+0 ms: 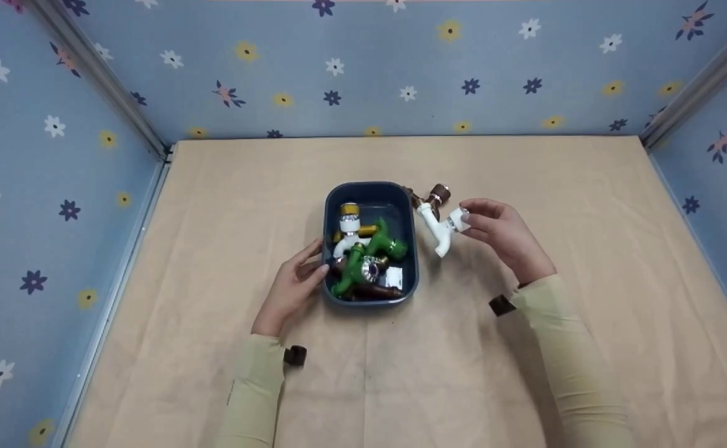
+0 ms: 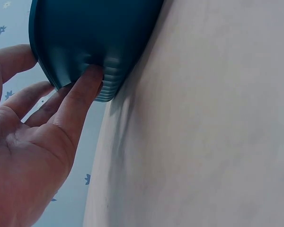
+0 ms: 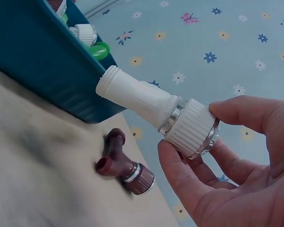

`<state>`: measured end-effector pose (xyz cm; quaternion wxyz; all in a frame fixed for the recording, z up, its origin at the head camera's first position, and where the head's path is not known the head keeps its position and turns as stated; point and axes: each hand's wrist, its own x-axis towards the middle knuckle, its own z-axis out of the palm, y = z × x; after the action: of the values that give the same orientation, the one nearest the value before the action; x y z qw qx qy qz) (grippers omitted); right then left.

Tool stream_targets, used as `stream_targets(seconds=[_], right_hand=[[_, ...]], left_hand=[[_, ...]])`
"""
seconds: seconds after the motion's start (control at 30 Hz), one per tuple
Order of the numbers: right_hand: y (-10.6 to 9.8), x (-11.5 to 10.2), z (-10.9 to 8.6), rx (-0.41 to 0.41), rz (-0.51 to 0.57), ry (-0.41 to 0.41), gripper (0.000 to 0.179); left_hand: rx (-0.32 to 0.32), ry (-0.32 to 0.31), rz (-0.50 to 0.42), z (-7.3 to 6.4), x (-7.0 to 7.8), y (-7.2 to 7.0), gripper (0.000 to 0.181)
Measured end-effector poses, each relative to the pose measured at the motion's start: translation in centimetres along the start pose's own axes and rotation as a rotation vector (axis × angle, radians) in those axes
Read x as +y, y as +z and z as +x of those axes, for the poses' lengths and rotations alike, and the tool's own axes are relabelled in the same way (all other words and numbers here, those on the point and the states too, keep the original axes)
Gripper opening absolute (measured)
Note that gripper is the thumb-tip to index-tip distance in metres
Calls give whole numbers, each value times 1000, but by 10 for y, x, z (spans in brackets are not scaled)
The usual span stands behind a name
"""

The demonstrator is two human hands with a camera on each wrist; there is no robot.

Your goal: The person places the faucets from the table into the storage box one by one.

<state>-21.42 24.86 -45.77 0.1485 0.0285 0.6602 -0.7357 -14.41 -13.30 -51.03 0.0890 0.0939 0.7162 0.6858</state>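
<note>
A white plastic tap (image 1: 439, 231) is in my right hand (image 1: 505, 239), the thumb and fingertips pinching its ribbed knob (image 3: 191, 127). It is held above the cloth, just right of a dark blue tub (image 1: 417, 274). My left hand (image 1: 291, 286) rests its fingers and thumb against the tub's outer left wall (image 2: 85, 42). Inside the tub lie several taps, among them a green tap (image 1: 385, 241), a second green tap (image 1: 352, 272) and a white tap with a yellow-topped knob (image 1: 349, 225); they overlap and partly hide each other.
A brown tap (image 3: 120, 163) lies on the cloth beside the tub's right wall, partly behind the white one in the head view. Beige cloth (image 1: 245, 186) covers the table. Flowered blue panels (image 1: 388, 68) stand at the back and both sides.
</note>
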Motion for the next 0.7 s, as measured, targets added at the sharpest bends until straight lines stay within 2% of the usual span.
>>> stream_targets(seconds=[0.3,0.53,0.7], right_hand=[[8,-7,2,-23,0,-11,43],[15,-10,5,-28,-52,-13,43],[21,-12,10,-43,-40,-34,39]], left_hand=[[1,-16,-42,0,-2,1,58],[2,-8,-35,0,0,1,57],[4,-2,-28,0,-1,1,57]])
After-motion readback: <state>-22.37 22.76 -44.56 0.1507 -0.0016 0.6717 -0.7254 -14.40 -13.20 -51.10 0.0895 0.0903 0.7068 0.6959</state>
